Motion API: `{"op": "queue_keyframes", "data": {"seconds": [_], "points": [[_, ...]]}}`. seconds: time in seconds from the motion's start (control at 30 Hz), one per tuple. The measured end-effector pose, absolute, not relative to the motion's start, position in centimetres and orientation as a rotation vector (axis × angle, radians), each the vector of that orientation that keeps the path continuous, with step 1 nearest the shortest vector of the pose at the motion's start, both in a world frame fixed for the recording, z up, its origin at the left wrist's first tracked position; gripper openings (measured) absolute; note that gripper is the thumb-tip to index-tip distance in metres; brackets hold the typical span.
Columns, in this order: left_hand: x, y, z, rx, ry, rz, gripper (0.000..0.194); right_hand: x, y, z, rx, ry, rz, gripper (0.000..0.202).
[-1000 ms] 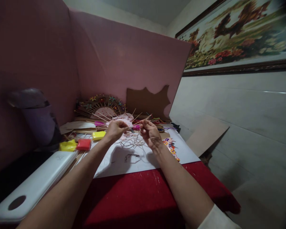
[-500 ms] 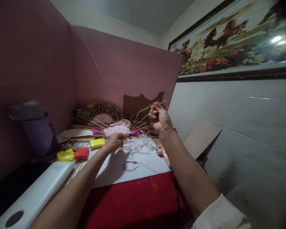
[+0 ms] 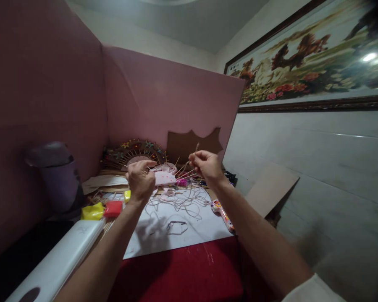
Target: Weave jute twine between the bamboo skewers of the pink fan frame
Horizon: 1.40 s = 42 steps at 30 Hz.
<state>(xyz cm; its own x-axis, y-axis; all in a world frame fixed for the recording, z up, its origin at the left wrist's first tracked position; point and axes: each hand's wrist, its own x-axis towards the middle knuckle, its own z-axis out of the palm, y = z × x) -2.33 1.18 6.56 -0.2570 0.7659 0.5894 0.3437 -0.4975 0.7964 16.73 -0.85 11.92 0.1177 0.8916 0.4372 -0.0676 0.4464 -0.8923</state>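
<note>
My right hand pinches a strand of twine between thumb and fingertips, above the table's right side. Its loose coils spread over the white sheet below. My left hand is curled at the left edge of a fan-like piece of pink dotted cloth with thin sticks radiating from it. Thumb and forefinger straddle the sticks; the other fingers are partly hidden. Thin sticks reach from the cloth's right side toward my right hand.
Behind stands a decorated half-round stick piece beside jagged brown cardboard. Yellow and red packets, a white case and a purple container lie left. A flowered tool is at right on the white sheet.
My right hand has come down and slightly left with the twine. My left hand has moved from the cloth's lower front to its left edge and turned upward. The view has shifted slightly.
</note>
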Motion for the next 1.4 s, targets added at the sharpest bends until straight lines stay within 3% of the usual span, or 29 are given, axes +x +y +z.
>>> {"op": "queue_keyframes", "data": {"seconds": [0.07,0.17,0.33,0.57,0.8,1.07,1.4], "points": [[-0.8,-0.1,7.1,1.668,1.219,1.88,0.019,15.4,-0.8,9.7,-0.839,-1.267,0.879,0.03],[1.0,-1.1,6.9,1.504,0.902,1.628,0.016,14.5,-0.4,7.6,-0.837,-1.284,0.866,0.03],[2.7,-1.2,5.2,1.504,0.986,1.542,0.006,14.2,0.7,5.3,-0.836,-1.214,0.798,0.027],[4.5,-1.8,4.1,1.238,0.89,1.276,0.035,14.5,0.5,3.3,-0.863,-1.168,0.73,0.025],[4.0,-0.4,2.2,1.749,1.077,1.492,0.023,15.1,0.0,2.4,-0.925,-1.206,0.651,0.024],[4.0,0.0,1.4,2.055,1.191,1.511,0.017,15.3,0.2,1.7,-0.972,-1.248,0.596,0.027],[3.7,0.2,1.8,1.987,1.285,1.248,0.034,15.3,0.7,0.9,-0.957,-1.295,0.647,0.024]]}}
